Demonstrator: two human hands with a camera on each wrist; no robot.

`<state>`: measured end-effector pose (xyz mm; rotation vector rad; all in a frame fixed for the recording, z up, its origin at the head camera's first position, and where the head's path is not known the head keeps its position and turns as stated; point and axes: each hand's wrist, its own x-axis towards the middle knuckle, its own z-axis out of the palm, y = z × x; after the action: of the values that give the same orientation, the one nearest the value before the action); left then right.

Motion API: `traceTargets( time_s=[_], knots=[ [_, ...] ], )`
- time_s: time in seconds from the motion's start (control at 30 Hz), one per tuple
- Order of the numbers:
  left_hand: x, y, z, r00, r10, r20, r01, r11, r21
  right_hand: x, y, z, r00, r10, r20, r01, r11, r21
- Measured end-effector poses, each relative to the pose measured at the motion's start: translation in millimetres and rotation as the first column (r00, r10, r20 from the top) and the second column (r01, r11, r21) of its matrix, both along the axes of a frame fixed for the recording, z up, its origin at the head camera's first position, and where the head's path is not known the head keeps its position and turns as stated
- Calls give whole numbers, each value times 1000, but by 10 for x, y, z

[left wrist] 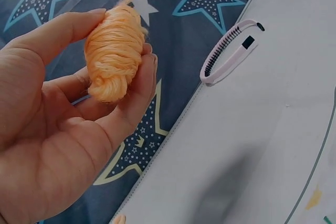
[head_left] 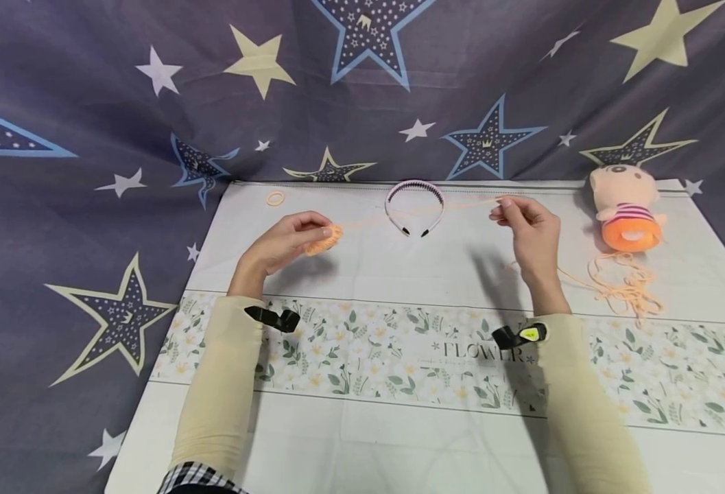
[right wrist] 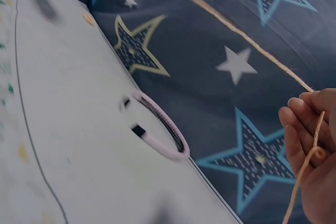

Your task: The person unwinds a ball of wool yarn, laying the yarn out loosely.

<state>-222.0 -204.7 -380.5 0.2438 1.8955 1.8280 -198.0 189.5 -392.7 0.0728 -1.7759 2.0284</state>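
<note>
In my left hand [head_left: 288, 240] I hold a small wound bundle of orange yarn [left wrist: 115, 53], pinched between thumb and fingers above the table. A single strand of yarn [right wrist: 236, 30] runs from the bundle across to my right hand [head_left: 531, 230], which pinches it between thumb and forefinger. The strand looks taut between the hands. Below the right hand the yarn hangs over the palm with a small loop in it [right wrist: 317, 152], then leads to a loose tangle of yarn [head_left: 627, 288] on the table at the right.
A pink headband [head_left: 414, 206] with black tips lies at the back middle of the table. An orange ring [head_left: 275, 198] lies at the back left. A plush toy [head_left: 627, 206] sits at the back right, beyond the tangle. A star-patterned cloth [head_left: 362, 123] hangs behind the table.
</note>
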Motion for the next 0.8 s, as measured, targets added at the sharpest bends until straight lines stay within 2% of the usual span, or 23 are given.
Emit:
traceTargets(
  time_s=[0.2,0.4,0.67,0.8],
  knots=[
    [-18,-2,3,1000,19,-7,-19,998,-61,58,356,-60,996,-90,27,92,995,-43],
    [-26,12,2,999,49,1,-49,995,-86,168,648,-77,979,-185,86,185,983,15],
    [-30,-10,-2,999,22,-48,-23,999,-25,278,945,-144,955,-266,135,264,964,31],
    [-31,-45,0,999,15,-35,-14,1000,22,331,1083,-159,946,-290,143,289,957,34]
  ],
)
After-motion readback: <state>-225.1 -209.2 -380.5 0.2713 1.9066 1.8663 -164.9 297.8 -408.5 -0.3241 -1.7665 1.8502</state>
